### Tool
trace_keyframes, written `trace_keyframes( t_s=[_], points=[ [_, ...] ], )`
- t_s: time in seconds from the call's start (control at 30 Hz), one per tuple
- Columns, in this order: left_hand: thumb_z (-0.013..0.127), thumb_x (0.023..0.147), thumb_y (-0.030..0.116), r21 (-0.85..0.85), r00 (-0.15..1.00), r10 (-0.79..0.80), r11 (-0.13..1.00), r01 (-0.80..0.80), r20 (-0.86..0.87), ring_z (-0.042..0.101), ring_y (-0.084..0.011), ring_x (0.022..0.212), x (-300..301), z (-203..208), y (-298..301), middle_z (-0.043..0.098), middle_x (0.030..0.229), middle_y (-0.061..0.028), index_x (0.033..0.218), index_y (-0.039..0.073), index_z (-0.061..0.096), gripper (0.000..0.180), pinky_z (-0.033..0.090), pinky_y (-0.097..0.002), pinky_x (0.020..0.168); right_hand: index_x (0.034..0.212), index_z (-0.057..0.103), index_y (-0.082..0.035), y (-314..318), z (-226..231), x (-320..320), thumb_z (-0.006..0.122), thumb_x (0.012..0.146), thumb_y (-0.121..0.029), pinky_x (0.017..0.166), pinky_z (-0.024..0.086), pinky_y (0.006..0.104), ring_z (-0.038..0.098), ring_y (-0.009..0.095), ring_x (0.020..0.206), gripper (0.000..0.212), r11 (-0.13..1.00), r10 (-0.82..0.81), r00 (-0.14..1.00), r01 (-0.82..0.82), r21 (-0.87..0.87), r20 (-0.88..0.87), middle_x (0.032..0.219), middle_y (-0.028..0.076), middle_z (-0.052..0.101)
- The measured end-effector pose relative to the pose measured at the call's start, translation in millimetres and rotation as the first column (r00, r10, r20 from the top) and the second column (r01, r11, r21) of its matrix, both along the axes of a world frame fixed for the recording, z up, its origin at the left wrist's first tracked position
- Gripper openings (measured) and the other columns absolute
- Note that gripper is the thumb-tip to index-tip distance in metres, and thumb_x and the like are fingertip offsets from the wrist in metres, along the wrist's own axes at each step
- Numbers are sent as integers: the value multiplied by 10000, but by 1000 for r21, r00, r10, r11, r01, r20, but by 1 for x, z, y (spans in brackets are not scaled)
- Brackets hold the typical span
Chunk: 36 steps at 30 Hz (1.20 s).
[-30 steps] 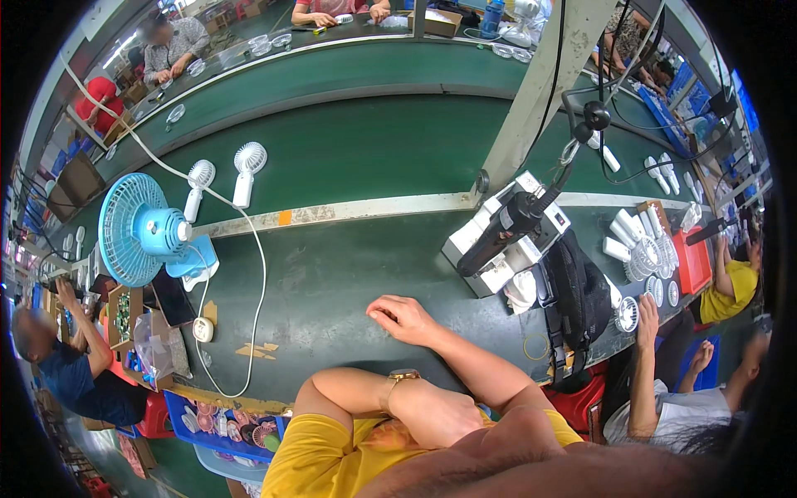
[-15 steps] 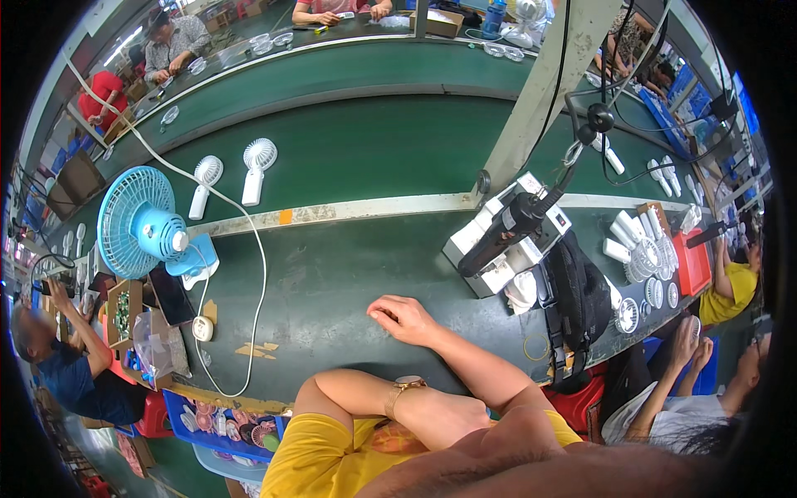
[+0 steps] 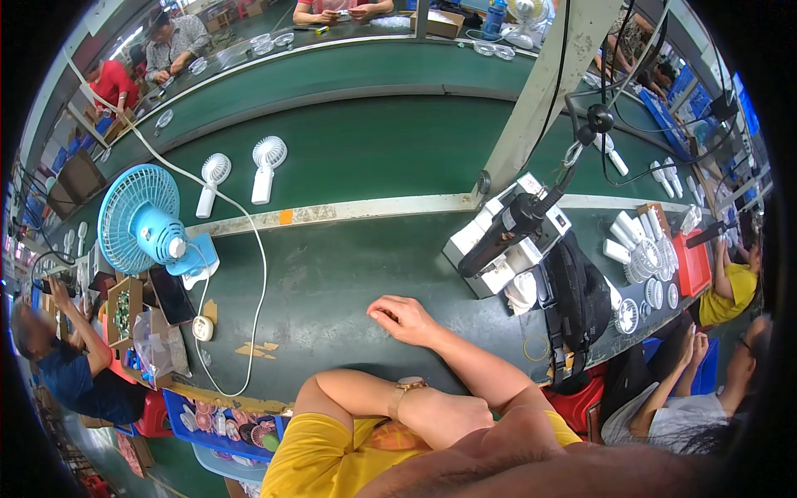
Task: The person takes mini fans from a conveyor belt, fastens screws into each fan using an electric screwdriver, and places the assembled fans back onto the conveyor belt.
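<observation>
My right hand (image 3: 400, 320) rests on the dark green workbench (image 3: 332, 286), its fingers loosely curled together with nothing visible in them. Across my body lies my left forearm, with a watch (image 3: 410, 383) at the wrist. My left hand (image 3: 455, 422) sits against my right arm near the elbow, and its fingers are hidden. Beyond the bench, two white handheld fans, one (image 3: 214, 178) slightly left of the other (image 3: 266, 166), lie on the green conveyor belt (image 3: 374, 141).
A blue desk fan (image 3: 145, 228), its cord and a dark phone (image 3: 171, 295) are at left. At right, a black handheld tool (image 3: 502, 236) hangs over a white boxy device (image 3: 544, 220), beside a black bag (image 3: 577, 290) and fan parts (image 3: 643, 257). Co-workers sit around.
Both handheld fans have shifted slightly right along the belt. The desk fan's head has turned a little. A co-worker in red leans further into view. My hands stay still.
</observation>
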<state>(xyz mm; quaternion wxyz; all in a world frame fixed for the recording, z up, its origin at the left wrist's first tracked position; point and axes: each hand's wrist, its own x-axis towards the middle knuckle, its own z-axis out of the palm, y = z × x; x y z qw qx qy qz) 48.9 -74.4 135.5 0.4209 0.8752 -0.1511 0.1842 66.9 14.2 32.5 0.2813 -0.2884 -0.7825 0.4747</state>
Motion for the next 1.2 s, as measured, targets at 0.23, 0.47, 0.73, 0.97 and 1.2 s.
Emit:
trace_keyframes(
  t_s=[0.23, 0.47, 0.73, 0.97, 1.2],
  points=[
    [543, 736, 190, -109, 986, -122, 988, 109, -116, 544, -349, 584, -16, 16, 16, 540, 656, -161, 707, -3, 479, 205, 450, -419, 519, 902, 598, -24, 1, -6, 0, 567, 847, -98, 554, 450, 272, 557, 157, 595, 97, 997, -15, 998, 19, 71, -58, 771, 81, 579],
    [542, 750, 173, -80, 978, -160, 985, 150, -134, 544, -360, 596, -19, 24, 23, 561, 678, -158, 730, -3, 479, 188, 447, -430, 523, 899, 599, -24, 0, -8, -1, 567, 846, -97, 563, 454, 279, 562, 170, 614, 96, 996, -15, 998, 20, 83, -66, 775, 83, 582],
    [561, 732, 138, -140, 957, -243, 965, 222, -159, 541, -363, 602, -30, 34, 36, 559, 681, -160, 742, -2, 489, 158, 440, -434, 529, 908, 594, -23, 1, -9, 1, 570, 844, -100, 580, 459, 286, 568, 187, 639, 102, 997, -5, 998, 10, 75, -68, 782, 89, 585],
    [701, 623, 227, -210, 929, -344, 926, 312, -138, 551, -364, 706, -39, 41, 41, 570, 791, -167, 815, -12, 497, 368, 444, -438, 581, 906, 594, -23, 1, -7, 1, 569, 844, -101, 586, 461, 291, 568, 193, 644, 103, 997, -5, 998, 10, 74, -70, 784, 92, 587],
    [752, 565, 269, -209, 929, -354, 921, 327, -107, 553, -365, 739, -39, 39, 40, 575, 826, -166, 847, -23, 496, 479, 452, -441, 603, 908, 595, -24, 1, -7, 1, 566, 846, -104, 595, 463, 297, 572, 205, 656, 106, 997, -8, 998, 12, 74, -56, 792, 98, 592]
  ],
)
